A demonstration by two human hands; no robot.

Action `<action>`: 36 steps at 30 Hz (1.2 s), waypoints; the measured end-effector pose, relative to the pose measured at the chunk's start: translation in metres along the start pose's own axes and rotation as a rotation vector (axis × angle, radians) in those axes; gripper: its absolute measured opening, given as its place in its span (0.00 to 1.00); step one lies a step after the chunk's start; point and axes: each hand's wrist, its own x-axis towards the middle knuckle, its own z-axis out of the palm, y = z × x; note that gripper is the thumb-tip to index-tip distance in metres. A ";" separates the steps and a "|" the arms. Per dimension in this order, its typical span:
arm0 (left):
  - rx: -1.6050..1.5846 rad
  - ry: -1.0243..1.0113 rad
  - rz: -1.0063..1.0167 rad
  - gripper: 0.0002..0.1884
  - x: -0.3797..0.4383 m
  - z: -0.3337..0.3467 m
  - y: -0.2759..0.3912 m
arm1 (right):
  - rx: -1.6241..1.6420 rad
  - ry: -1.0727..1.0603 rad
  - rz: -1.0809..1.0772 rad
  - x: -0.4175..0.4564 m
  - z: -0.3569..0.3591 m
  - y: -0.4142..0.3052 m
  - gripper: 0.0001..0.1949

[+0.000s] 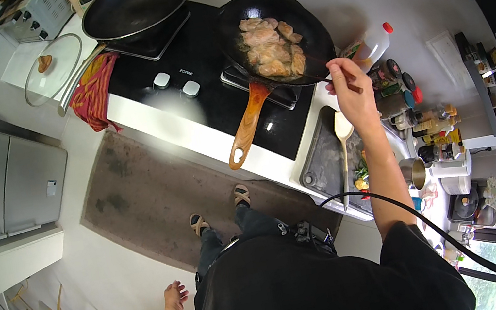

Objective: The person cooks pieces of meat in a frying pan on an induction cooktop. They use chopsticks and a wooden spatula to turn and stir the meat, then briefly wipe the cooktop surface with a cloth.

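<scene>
My right hand (351, 87) grips dark chopsticks (320, 77), whose tips reach to the lower right edge of the food in a black wok (315, 28). Pale, partly browned pieces of meat (266, 47) lie in the wok in some liquid. The wok sits on the right burner, its wooden handle (248, 127) pointing towards me over the counter edge. My left hand (175, 296) hangs low at my left side, away from the counter, fingers apart and holding nothing.
A second pan (134, 5) rests on the left burner, beside a striped cloth (93, 95) and a glass lid (53, 82). Right of the cooktop (202, 118), a dark tray (321, 162) holds a pale spatula (343, 153). An oil bottle (371, 47), jars (393, 104) and a steel pot (414, 174) stand beyond.
</scene>
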 end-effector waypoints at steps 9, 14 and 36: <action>-0.024 -0.037 0.101 0.17 -0.010 0.035 0.024 | -0.247 0.092 -0.100 0.025 0.027 0.051 0.10; -0.031 -0.019 0.164 0.15 -0.010 0.034 0.053 | -0.063 0.262 -0.015 0.037 0.011 0.064 0.10; 0.022 -0.015 0.144 0.16 0.000 0.025 0.049 | 0.424 0.435 0.324 0.016 -0.022 0.053 0.18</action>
